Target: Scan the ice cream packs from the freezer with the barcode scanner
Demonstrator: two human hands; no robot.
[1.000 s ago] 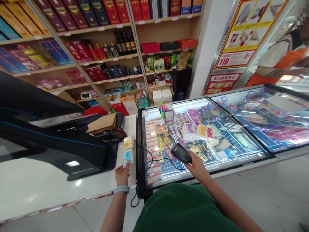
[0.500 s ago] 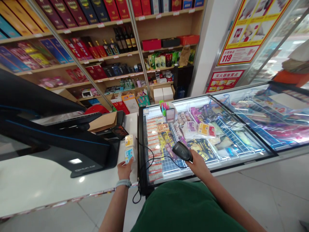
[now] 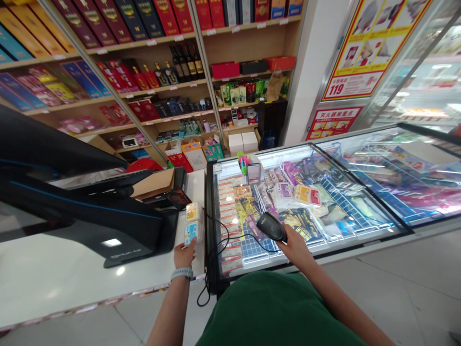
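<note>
Black barcode scanner (image 3: 271, 226) is in my right hand (image 3: 293, 244), fingers wrapped round its handle, above the glass freezer top. Its cable loops left over the glass. On the white counter, my left hand (image 3: 185, 252) has its thumb and fingers at the near edge of a blue-labelled clear pack (image 3: 191, 232). Just beyond that pack lies a yellow-labelled pack (image 3: 192, 212). On the freezer glass rest a purple-labelled pack (image 3: 284, 191), a yellow one (image 3: 302, 194) and a red one (image 3: 314, 197).
A large black monitor and stand (image 3: 133, 235) fill the left of the counter. An open cardboard box (image 3: 154, 184) sits behind the packs. The freezer's dark frame (image 3: 212, 269) borders the counter. Stocked shelves (image 3: 180, 115) stand behind, with signs on a pillar at right.
My left hand has shifted very slightly left, still at the blue-labelled pack. A person's orange and light clothing at the far right has mostly left the view.
</note>
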